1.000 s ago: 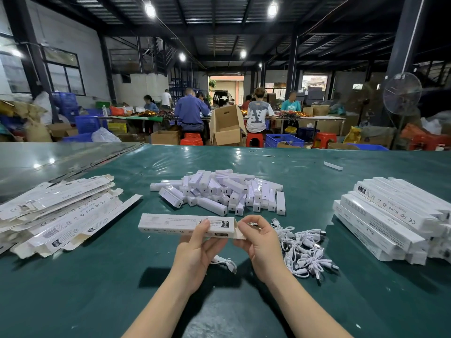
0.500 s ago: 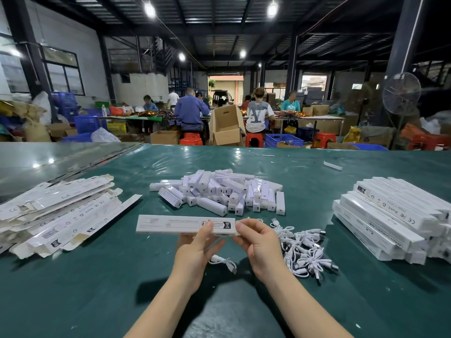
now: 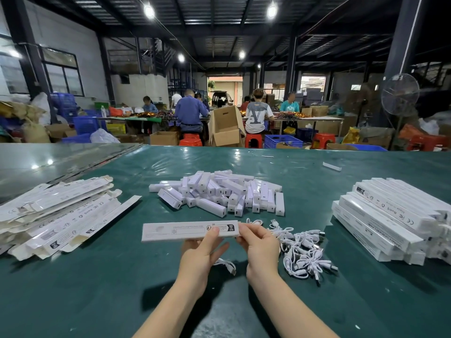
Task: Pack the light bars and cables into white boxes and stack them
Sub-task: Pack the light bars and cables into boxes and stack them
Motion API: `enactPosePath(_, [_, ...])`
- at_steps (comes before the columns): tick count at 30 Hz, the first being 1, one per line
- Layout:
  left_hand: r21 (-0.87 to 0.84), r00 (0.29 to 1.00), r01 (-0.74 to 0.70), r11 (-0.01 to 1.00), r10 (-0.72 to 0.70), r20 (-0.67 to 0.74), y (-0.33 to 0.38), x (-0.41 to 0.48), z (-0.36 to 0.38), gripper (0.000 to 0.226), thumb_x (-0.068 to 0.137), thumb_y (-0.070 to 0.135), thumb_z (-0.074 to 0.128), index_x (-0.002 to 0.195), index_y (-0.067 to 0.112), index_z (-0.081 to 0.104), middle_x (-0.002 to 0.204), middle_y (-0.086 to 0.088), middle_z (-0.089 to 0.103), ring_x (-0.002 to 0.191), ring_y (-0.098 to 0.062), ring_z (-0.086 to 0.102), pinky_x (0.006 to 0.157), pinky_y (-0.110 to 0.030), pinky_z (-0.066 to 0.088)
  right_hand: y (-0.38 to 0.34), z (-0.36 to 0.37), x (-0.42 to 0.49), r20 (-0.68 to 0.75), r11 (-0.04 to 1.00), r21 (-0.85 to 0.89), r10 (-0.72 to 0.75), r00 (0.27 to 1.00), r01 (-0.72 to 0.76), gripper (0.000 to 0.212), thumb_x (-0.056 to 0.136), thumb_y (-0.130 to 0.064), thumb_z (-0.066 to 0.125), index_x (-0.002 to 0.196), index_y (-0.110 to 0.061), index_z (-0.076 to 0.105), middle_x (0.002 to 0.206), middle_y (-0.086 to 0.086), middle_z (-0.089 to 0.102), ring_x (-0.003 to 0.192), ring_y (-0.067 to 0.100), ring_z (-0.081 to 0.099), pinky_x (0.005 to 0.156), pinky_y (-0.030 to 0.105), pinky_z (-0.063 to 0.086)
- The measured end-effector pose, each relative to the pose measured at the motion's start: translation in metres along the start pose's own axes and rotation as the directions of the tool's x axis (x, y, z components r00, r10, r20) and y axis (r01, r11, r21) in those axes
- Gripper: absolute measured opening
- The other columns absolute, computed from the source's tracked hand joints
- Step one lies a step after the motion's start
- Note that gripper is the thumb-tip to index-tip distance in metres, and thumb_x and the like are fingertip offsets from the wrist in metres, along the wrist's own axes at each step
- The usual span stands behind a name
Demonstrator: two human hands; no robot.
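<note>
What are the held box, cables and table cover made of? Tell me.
The held white box looks like thin matte printed cardboard, crisp folded edges; the cables, plastic-sheathed wire in limp loops; the table cover, probably green vinyl, wrinkled and mirroring lamps.

Table cover (image 3: 97, 289) plain dark green. White box (image 3: 190, 231) centre, black print. Light bars (image 3: 219, 193) 12 o'clock white; cables (image 3: 302, 252) 4 o'clock white; packed boxes (image 3: 385, 215) 3 o'clock white, black lettering. Far stools (image 3: 190, 140) red, crates (image 3: 283, 141) blue.
</note>
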State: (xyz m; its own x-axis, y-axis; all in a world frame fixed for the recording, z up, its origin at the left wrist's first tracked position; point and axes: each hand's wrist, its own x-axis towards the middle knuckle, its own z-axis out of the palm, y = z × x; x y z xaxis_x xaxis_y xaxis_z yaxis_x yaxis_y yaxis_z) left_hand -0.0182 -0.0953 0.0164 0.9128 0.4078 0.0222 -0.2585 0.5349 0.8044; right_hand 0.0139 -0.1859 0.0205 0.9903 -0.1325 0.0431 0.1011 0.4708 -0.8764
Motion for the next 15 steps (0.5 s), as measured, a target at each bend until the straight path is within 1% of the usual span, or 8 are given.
enactPosePath(3, [-0.025, 0.999, -0.024, 0.999, 0.024, -0.030, -0.003, -0.004, 0.007, 0.010, 0.088, -0.002, 0.055, 0.090, 0.008, 0.056, 0.093, -0.015, 0.066, 0.085, -0.025, 0.064, 0.060, -0.023, 0.058, 0.000, 0.009, -0.009, 0.001, 0.971, 0.217, 0.104, 0.995, -0.102, 0.025, 0.090, 0.001, 0.050, 0.073, -0.008, 0.064, 0.060, -0.002, 0.066, 0.061, 0.010, 0.058, 0.061, 0.019, 0.048])
enactPosePath(6, [-0.125, 0.998, -0.010, 0.992, 0.002, -0.068, -0.005, -0.006, 0.011, 0.011, 0.088, -0.002, 0.054, 0.097, 0.003, 0.058, 0.098, -0.020, 0.066, 0.090, -0.030, 0.063, 0.068, -0.028, 0.059, 0.003, 0.024, -0.025, 0.117, 0.897, 0.379, 0.197, 0.973, -0.227, 0.022, 0.093, -0.007, 0.046, 0.092, -0.015, 0.067, 0.079, -0.003, 0.071, 0.074, 0.011, 0.063, 0.069, 0.024, 0.048])
enactPosePath(8, [-0.194, 0.997, 0.007, 0.981, -0.022, -0.078, -0.003, -0.006, 0.010, 0.009, 0.089, 0.000, 0.053, 0.095, 0.003, 0.060, 0.094, -0.020, 0.068, 0.086, -0.029, 0.066, 0.070, -0.029, 0.058, 0.005, 0.031, -0.033, 0.219, 0.832, 0.466, 0.224, 0.950, -0.303, 0.024, 0.093, -0.006, 0.044, 0.100, -0.016, 0.065, 0.087, -0.002, 0.073, 0.078, 0.011, 0.068, 0.069, 0.024, 0.052])
enactPosePath(10, [-0.262, 0.997, 0.005, 0.965, -0.025, -0.074, 0.001, -0.004, 0.007, 0.010, 0.090, 0.002, 0.052, 0.098, 0.002, 0.058, 0.088, -0.018, 0.070, 0.078, -0.025, 0.070, 0.067, -0.029, 0.059, 0.002, 0.033, -0.036, 0.282, 0.796, 0.490, 0.241, 0.929, -0.355, 0.027, 0.093, -0.003, 0.042, 0.101, -0.016, 0.065, 0.087, 0.000, 0.074, 0.074, 0.009, 0.069, 0.064, 0.021, 0.054])
enactPosePath(11, [-0.285, 0.997, 0.005, 0.958, -0.025, -0.068, 0.002, -0.003, 0.007, 0.013, 0.090, 0.003, 0.052, 0.102, 0.001, 0.057, 0.089, -0.017, 0.070, 0.078, -0.024, 0.070, 0.068, -0.029, 0.059, 0.001, 0.033, -0.035, 0.296, 0.795, 0.484, 0.244, 0.923, -0.366, 0.028, 0.093, -0.002, 0.042, 0.101, -0.016, 0.065, 0.087, 0.000, 0.073, 0.074, 0.009, 0.069, 0.064, 0.020, 0.054])
enactPosePath(13, [-0.301, 0.997, 0.015, 0.954, -0.036, -0.064, 0.004, -0.002, 0.007, 0.022, 0.091, 0.004, 0.051, 0.112, 0.002, 0.054, 0.097, -0.019, 0.067, 0.082, -0.025, 0.067, 0.071, -0.028, 0.058, -0.001, 0.032, -0.034, 0.316, 0.812, 0.463, 0.224, 0.922, -0.356, 0.028, 0.092, 0.000, 0.044, 0.101, -0.015, 0.065, 0.088, 0.002, 0.073, 0.073, 0.010, 0.069, 0.063, 0.019, 0.055])
enactPosePath(14, [-0.283, 0.997, 0.024, 0.959, -0.042, -0.058, 0.004, -0.002, 0.007, 0.023, 0.090, 0.005, 0.052, 0.113, 0.003, 0.055, 0.096, -0.017, 0.067, 0.080, -0.023, 0.067, 0.070, -0.027, 0.058, -0.002, 0.032, -0.034, 0.322, 0.828, 0.444, 0.209, 0.923, -0.342, 0.028, 0.091, 0.001, 0.045, 0.104, -0.016, 0.064, 0.089, 0.003, 0.073, 0.073, 0.011, 0.069, 0.063, 0.019, 0.055])
enactPosePath(15, [-0.239, 0.997, 0.041, 0.970, -0.054, -0.049, 0.004, -0.001, 0.007, 0.020, 0.089, 0.007, 0.054, 0.109, 0.005, 0.057, 0.090, -0.012, 0.069, 0.075, -0.019, 0.068, 0.067, -0.025, 0.058, -0.001, 0.032, -0.034, 0.306, 0.860, 0.406, 0.191, 0.933, -0.309, 0.031, 0.090, 0.003, 0.048, 0.106, -0.018, 0.062, 0.088, 0.004, 0.072, 0.073, 0.011, 0.069, 0.063, 0.019, 0.055])
